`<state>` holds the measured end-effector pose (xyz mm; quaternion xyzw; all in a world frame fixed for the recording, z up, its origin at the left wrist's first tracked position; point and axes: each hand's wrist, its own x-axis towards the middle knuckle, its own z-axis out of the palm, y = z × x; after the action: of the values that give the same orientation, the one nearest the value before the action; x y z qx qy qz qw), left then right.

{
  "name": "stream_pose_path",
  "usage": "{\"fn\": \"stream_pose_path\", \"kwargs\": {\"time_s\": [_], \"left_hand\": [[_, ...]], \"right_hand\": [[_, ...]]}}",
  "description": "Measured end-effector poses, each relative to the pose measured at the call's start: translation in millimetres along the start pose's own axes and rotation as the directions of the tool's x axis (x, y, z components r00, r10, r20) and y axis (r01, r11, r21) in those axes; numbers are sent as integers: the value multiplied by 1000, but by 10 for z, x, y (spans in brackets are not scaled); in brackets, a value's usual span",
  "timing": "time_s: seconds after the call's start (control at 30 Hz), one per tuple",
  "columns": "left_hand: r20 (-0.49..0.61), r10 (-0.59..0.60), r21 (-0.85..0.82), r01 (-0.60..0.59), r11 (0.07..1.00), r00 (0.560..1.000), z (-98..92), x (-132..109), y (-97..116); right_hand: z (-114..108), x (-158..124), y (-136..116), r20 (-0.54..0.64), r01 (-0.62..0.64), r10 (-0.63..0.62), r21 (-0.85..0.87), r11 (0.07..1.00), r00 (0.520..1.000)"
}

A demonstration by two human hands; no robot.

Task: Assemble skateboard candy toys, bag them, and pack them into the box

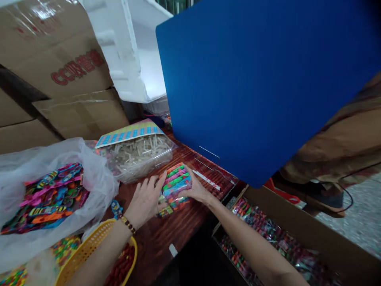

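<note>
At far left of the frame, white plastic bag point(102, 172) of printed, brightly coloured packets point(59, 186); toward lower left, yellow plastic basket point(85, 250). At centre, left hand point(146, 200) curled around the left side of a clear-wrapped bundle of multicoloured sticks point(176, 182), right hand point(196, 190) clamped on its right end. If squeezed unevenly, likely to crumple or slip sideways. At lower right, open cardboard carton point(297, 212) of wrapped bright pieces point(274, 234).

The upper right is dominated by a blue panel point(253, 87), while cardboard boxes point(81, 93) are stacked at upper left. Wood-grained tabletop point(154, 248) is seen at lower centre, speckled floor point(361, 206) at lower right.
</note>
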<state>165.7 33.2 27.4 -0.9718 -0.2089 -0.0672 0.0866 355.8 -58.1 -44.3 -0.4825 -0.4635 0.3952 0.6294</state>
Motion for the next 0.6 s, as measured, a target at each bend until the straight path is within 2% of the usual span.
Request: {"fn": "stream_pose_path", "kwargs": {"time_s": [0.07,0.2,0.33,0.47,0.53,0.6], "left_hand": [[-7,7,-31,-7,1000,1000,11,13,-62],[33,56,-135,-51,990,998,32,93,-201],[96,97,-223,-73,972,991,52,279,-357],[181,152,-353,-80,932,972,131,589,-556],[207,187,-412,-88,907,960,204,722,-663],[173,202,-449,-106,888,964,294,805,-754]], "right_hand": [[3,23,51,10,-16,16,51,999,1000],[-23,-7,89,22,-61,61,12,998,998],[42,46,192,-111,27,-27,0,1000,993],[78,191,281,-243,1,-13,-52,999,970],[56,242,295,-268,-21,5,-59,998,963],[28,261,300,-242,-25,8,-68,997,970]]}}
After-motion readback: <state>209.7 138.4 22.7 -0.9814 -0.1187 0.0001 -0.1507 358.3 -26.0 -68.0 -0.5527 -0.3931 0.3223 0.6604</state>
